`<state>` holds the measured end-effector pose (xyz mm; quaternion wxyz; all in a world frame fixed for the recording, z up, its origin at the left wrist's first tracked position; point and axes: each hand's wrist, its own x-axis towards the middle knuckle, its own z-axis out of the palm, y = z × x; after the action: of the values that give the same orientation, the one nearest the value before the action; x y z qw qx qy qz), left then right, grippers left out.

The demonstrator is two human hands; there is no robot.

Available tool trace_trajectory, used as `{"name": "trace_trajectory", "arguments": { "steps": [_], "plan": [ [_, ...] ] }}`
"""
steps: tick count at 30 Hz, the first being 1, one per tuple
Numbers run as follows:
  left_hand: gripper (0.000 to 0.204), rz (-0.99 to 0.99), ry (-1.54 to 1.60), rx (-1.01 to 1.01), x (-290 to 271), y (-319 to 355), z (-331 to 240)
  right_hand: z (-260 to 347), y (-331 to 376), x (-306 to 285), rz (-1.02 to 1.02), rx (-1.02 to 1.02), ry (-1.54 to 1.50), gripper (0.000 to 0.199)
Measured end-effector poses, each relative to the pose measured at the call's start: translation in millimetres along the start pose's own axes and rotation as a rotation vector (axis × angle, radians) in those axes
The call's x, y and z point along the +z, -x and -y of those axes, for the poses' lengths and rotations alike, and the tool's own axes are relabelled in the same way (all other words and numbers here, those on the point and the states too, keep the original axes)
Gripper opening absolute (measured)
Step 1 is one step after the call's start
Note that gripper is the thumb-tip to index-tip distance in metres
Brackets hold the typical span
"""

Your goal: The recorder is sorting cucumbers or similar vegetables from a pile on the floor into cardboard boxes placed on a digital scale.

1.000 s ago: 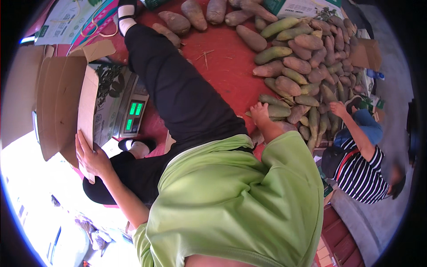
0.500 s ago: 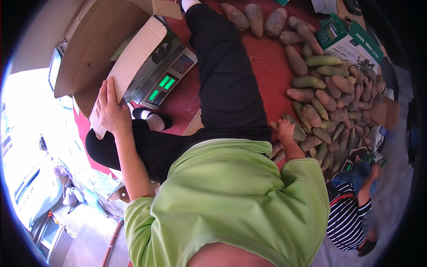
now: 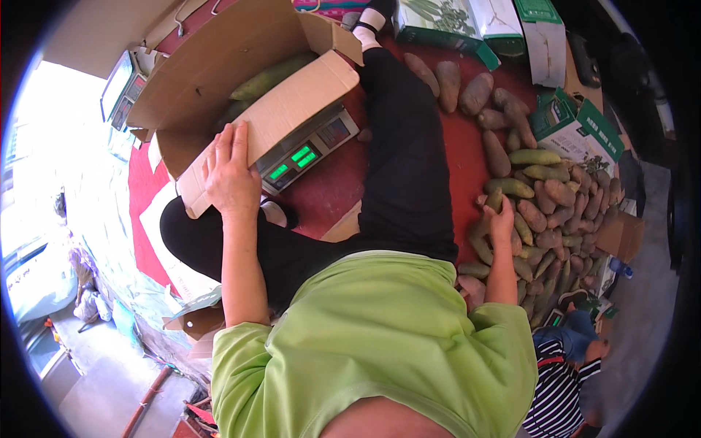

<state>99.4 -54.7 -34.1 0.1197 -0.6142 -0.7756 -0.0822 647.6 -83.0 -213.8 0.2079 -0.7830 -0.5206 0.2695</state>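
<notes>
My left hand (image 3: 232,174) lies flat on a flap of the open cardboard box (image 3: 219,80), fingers spread. The box stands on a digital scale (image 3: 307,150) with green lit digits and holds green and brown tubers (image 3: 272,74). My right hand (image 3: 501,216) reaches into the heap of brown and green sweet potatoes (image 3: 544,201) on the red mat (image 3: 328,193) and is closed around one green tuber (image 3: 494,199). My green shirt fills the lower middle, and my legs in black trousers stretch across the mat.
Green and white cartons (image 3: 580,131) stand beyond the heap at the upper right, with more (image 3: 467,18) along the top. A person in a striped shirt (image 3: 558,387) sits at the lower right. A second scale (image 3: 120,87) is at the upper left.
The view has swung, bringing the box and scale toward the centre. My left hand stays on the box flap. My right hand has moved further into the heap and closed on a tuber.
</notes>
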Motion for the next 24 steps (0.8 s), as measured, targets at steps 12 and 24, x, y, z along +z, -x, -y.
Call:
{"name": "trace_trajectory", "arguments": {
  "steps": [12,24],
  "plan": [
    [0.067,-0.018,0.082,0.007,-1.3,2.5,6.7,347.2,-58.6,-50.6,-0.043,-0.665,-0.570,0.049],
    [0.068,0.006,0.088,0.011,-4.0,1.9,3.8,548.7,-4.9,29.8,0.155,-1.418,-0.447,0.042]
  ]
}}
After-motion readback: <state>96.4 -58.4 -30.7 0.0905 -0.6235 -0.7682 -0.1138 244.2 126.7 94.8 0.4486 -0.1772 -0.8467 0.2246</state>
